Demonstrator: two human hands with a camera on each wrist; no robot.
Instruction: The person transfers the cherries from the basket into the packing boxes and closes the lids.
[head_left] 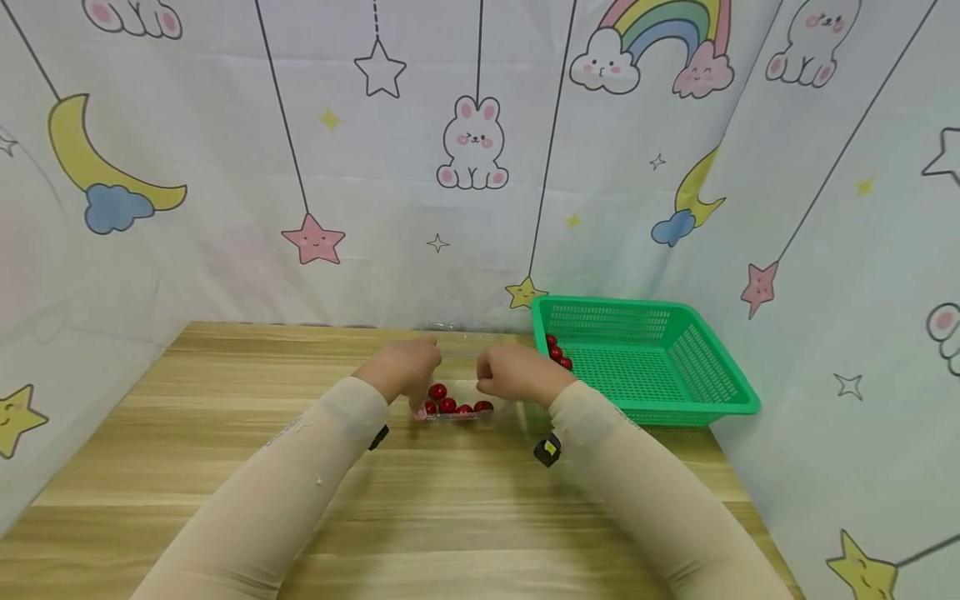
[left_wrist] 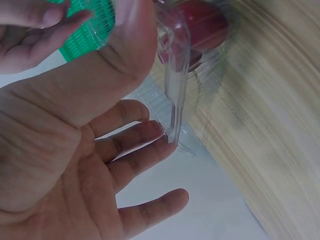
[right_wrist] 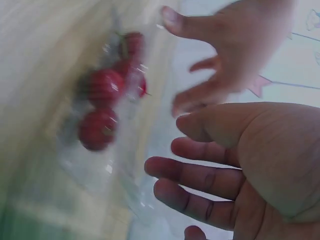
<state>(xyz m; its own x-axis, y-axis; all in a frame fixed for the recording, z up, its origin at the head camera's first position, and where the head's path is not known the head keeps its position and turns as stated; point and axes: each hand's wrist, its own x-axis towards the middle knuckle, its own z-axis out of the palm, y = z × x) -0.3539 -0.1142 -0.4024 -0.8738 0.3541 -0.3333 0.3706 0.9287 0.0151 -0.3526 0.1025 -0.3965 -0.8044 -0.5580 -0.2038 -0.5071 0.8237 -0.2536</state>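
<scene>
The left hand [head_left: 405, 368] holds the left side of a clear plastic box [left_wrist: 176, 90], its thumb at the near end and some fingertips against the rim farther along. The right hand [head_left: 522, 372] has its fingers slightly bent and apart, with nothing between them; they hover near the box's right side, and whether they touch it I cannot tell. The box sits on the worktop [head_left: 450, 500] between the two hands' fingers, with red round fruits [head_left: 447, 406] inside. More clear plastic shows just beyond the fingers. To the right of the right fingers stands a green basket [head_left: 675, 408], more red fruits [head_left: 556, 352] at its near-hand end.
</scene>
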